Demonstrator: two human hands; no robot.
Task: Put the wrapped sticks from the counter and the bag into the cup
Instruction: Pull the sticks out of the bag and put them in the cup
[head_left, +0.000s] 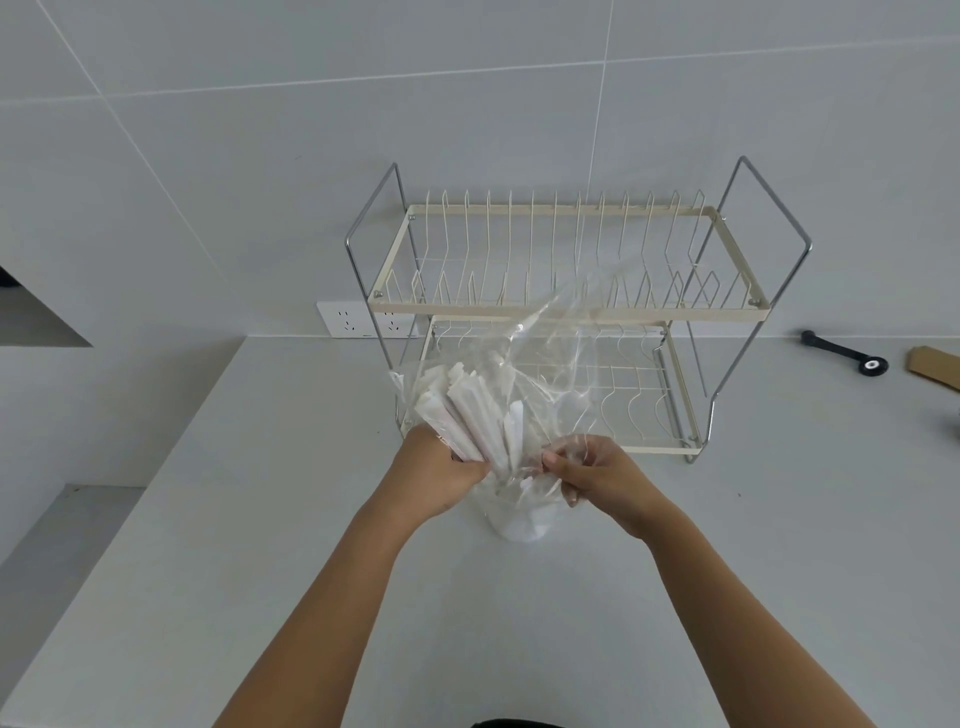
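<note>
A bundle of white paper-wrapped sticks (470, 410) fans up and to the left inside a clear plastic bag (561, 343). My left hand (439, 475) is closed around the lower end of the bundle. My right hand (597, 475) pinches the crumpled bag film beside the sticks. Below and between both hands stands a clear cup (522, 517), seen through the plastic, with the sticks' lower ends pointing into it. How deep the sticks reach into the cup is hidden by the hands and the film.
A two-tier cream and chrome wire dish rack (571, 312) stands right behind the bag against the tiled wall. A wall socket (345, 318) sits to its left. A black tool (844, 353) and a cardboard piece (935, 366) lie at the far right. The white counter (234, 519) drops off at left.
</note>
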